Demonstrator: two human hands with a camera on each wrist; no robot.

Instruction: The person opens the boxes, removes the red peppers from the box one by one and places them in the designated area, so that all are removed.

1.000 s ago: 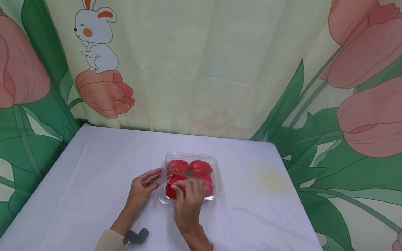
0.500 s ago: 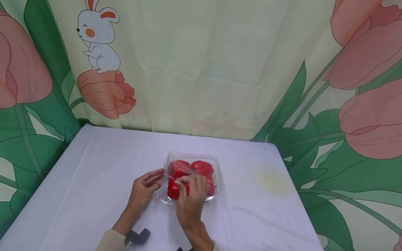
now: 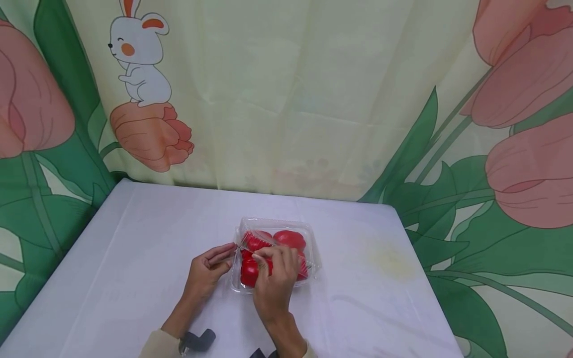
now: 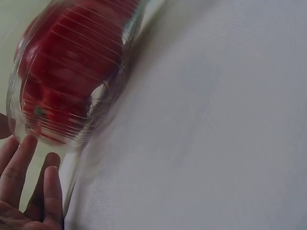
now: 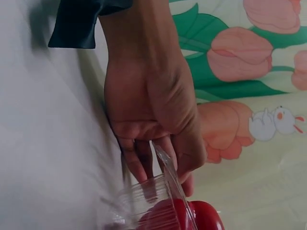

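A clear plastic clamshell box point(image 3: 236, 284) with several red, tomato-like fruits point(image 3: 290, 239) in it stands mid-table in the head view. My right hand point(image 3: 276, 283) is over its front side, thumb and fingers pinching the edge of the clear ridged lid point(image 5: 175, 189), which is raised at a slant above the front fruits. At the box's left side is my left hand point(image 3: 207, 268). Its fairly straight fingertips point(image 4: 29, 143) reach the ridged plastic wall in the left wrist view. Part of the front fruits is hidden behind the right hand.
White cloth covers the table point(image 3: 367, 308). Behind it hangs a cream curtain point(image 3: 277, 99) printed with tulips and a rabbit. A dark strap piece point(image 3: 199, 340) sits at the left wrist.
The right hand has raised the lid, and its ridged side now lies farther back over the rear-left fruit. More of the front-left fruit shows. The left hand has stayed at the box's side.
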